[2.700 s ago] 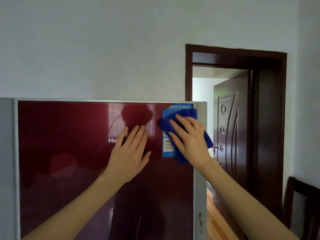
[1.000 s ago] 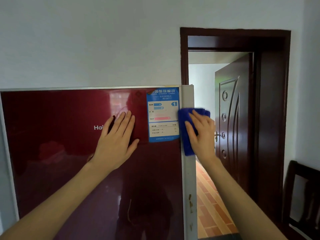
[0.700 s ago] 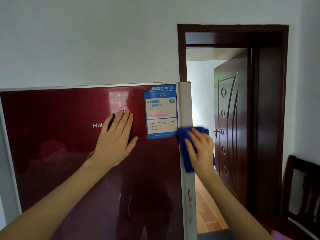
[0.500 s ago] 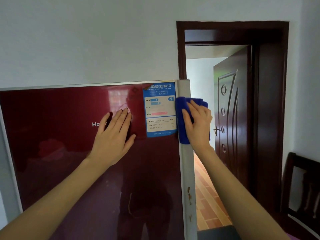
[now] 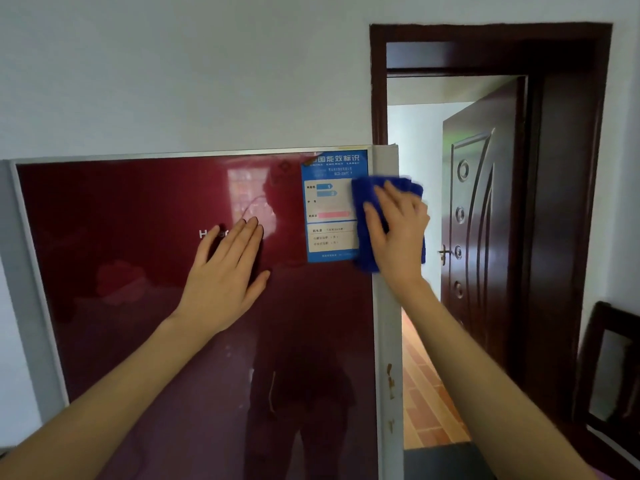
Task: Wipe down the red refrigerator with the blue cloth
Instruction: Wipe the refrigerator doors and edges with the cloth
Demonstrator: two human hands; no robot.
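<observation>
The red refrigerator fills the lower left, with a glossy red door and a grey right edge strip. A blue and white energy label is stuck near the door's top right corner. My left hand rests flat on the red door with fingers straight. My right hand presses the blue cloth against the door's right edge, fingers spread over it. The cloth overlaps the label's right side and folds round the grey edge.
A dark wooden doorway stands right of the fridge, its door swung open onto a tiled floor. A dark chair is at the far right. White wall lies above the fridge.
My right hand has slid the cloth up and down the grey right edge and now leftward onto the label's right side. My left hand has stayed flat on the door.
</observation>
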